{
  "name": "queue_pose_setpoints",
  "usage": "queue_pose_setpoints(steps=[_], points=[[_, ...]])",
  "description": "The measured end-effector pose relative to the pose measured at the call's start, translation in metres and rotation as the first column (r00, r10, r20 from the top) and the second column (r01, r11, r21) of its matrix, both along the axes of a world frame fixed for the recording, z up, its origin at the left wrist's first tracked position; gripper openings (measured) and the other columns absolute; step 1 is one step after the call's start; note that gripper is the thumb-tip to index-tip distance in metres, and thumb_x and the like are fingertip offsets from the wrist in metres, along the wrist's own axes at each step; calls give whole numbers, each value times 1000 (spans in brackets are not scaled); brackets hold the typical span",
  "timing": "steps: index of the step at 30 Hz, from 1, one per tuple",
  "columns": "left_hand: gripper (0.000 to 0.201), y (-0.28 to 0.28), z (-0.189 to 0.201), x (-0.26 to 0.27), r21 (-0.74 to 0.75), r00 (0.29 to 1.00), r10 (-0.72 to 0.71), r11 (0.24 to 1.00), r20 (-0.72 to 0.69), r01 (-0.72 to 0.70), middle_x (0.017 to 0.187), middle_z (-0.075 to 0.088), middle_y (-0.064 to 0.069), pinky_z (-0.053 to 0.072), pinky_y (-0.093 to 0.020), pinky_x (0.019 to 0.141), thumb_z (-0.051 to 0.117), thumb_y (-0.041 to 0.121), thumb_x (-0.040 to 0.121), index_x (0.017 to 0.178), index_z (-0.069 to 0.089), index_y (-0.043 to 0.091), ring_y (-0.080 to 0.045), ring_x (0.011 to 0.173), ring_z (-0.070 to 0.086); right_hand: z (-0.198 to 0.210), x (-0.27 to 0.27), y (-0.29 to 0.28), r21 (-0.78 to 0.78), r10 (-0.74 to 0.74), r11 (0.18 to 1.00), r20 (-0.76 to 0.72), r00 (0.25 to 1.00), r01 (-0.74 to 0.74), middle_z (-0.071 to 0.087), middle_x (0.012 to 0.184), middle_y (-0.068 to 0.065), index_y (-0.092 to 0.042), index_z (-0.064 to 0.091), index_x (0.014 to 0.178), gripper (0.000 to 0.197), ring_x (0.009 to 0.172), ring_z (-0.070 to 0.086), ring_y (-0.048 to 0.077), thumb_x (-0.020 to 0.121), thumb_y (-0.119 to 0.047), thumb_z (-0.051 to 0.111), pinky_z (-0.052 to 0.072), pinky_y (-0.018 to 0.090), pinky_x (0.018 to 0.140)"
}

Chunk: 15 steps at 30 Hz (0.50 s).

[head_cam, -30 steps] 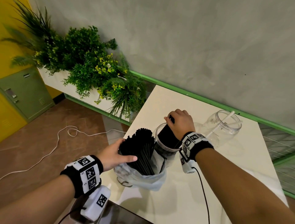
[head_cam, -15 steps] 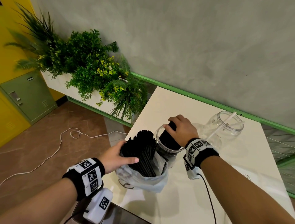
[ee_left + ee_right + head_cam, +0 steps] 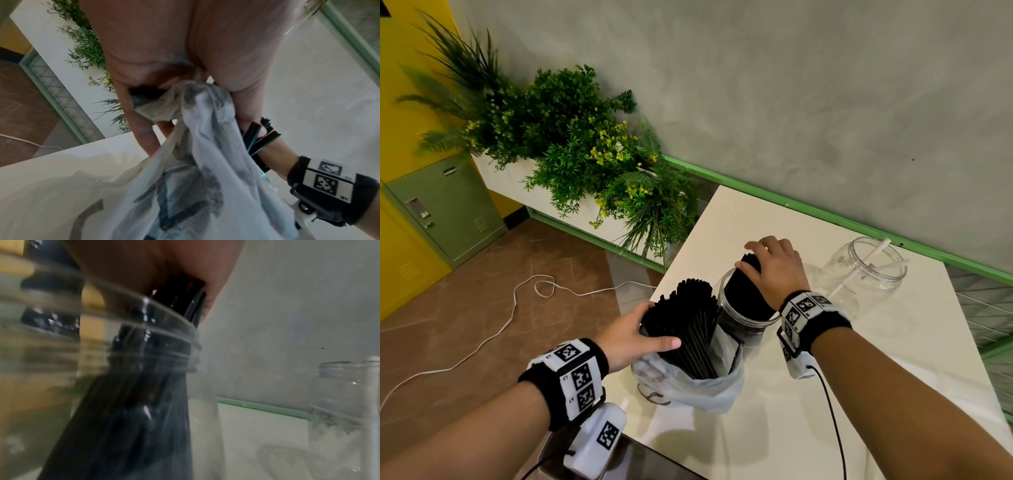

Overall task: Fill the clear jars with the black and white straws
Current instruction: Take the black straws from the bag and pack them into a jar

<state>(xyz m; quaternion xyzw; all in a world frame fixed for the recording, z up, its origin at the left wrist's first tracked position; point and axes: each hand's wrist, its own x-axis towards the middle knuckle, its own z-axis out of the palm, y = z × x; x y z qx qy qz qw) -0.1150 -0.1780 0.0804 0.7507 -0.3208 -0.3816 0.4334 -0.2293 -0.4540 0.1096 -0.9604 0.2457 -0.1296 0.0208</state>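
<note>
A clear jar (image 3: pixel 748 322) near the table's left edge holds a thick bundle of black straws (image 3: pixel 133 418). My right hand (image 3: pixel 774 267) sits over the top of that bundle, with the fingers lifted and loosely spread and the thumb touching the straws. Beside the jar, my left hand (image 3: pixel 640 339) grips a second bundle of black straws (image 3: pixel 688 315) together with the pale plastic bag (image 3: pixel 698 390) they stand in. A second clear jar (image 3: pixel 866 274) stands farther right with a white straw (image 3: pixel 873 255) leaning out of it.
The white table (image 3: pixel 859 377) runs along a grey wall with a green rail (image 3: pixel 825 219). A planter of green plants (image 3: pixel 571 147) stands off the table's left corner. A white cable (image 3: pixel 517 301) lies on the brown floor, and a dark object (image 3: pixel 626 459) sits at the table's near edge.
My right hand's fingers, curled round the black bundle before, have lifted and spread while the bundle stays in the jar. My left hand keeps its grip on the bagged straws.
</note>
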Motion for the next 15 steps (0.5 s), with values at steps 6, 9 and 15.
queue_pose_setpoints(steps=[6, 9, 15], points=[[117, -3, -2, 1, 10, 1000, 17, 1000, 7, -17, 119, 60, 10, 45, -34, 101, 70, 84, 32, 129, 45, 24, -10, 113, 56, 16, -36, 67, 284, 14, 940, 519, 854, -188, 55, 107, 0, -15, 62, 111, 41, 98, 52, 16, 89, -48, 50, 41, 25, 87], [115, -4, -2, 0, -4, 1000, 20, 1000, -18, -20, 119, 61, 8, 45, -36, 102, 73, 82, 33, 128, 45, 23, -11, 113, 57, -5, -60, 118, 474, 27, 830, 493, 869, -294, 48, 108, -9, -19, 55, 113, 39, 96, 53, 6, 86, -47, 58, 44, 18, 81], [115, -7, -1, -5, -40, 1000, 28, 999, -4, -28, 117, 60, 10, 44, -26, 96, 69, 85, 30, 125, 46, 25, -8, 110, 56, -39, -63, 156, 576, -106, 797, 430, 896, -182, 25, 145, -7, -29, 10, 149, 109, 133, 33, 7, 65, -54, 75, 32, 21, 108]])
